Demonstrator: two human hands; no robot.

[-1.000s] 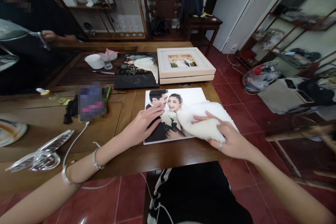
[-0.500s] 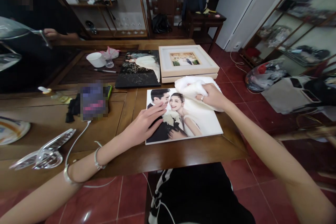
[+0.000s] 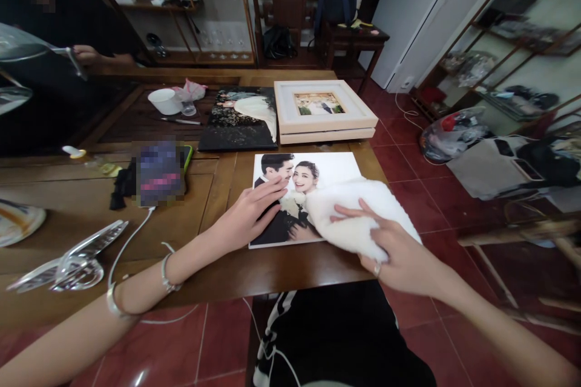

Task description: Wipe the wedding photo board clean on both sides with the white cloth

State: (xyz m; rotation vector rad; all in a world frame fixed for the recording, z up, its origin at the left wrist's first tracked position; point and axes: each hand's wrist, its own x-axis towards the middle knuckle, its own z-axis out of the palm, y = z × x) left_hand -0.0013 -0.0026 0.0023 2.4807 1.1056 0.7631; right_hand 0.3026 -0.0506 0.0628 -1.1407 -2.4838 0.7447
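A large wedding photo panel point(image 3: 318, 169) lies flat near the front edge of the wooden table point(image 3: 218, 193). My left hand point(image 3: 247, 214) rests flat on the panel's left part, fingers stretched out. A white cloth point(image 3: 358, 214) covers the panel's lower right corner, and my right hand point(image 3: 394, 251) presses down on it with fingers wrapped over its near edge.
Behind the panel lie a dark wedding photo point(image 3: 240, 118) and a white framed picture point(image 3: 324, 110). A blurred phone point(image 3: 158, 172) with a cable, a clear glass dish point(image 3: 72, 263), a plate point(image 3: 18, 221) and a white cup point(image 3: 164, 101) stand to the left. Another person's hand point(image 3: 88, 55) is at far left.
My right hand has dragged the cloth from the panel's far right corner down to its near right corner. The left hand has stayed in place.
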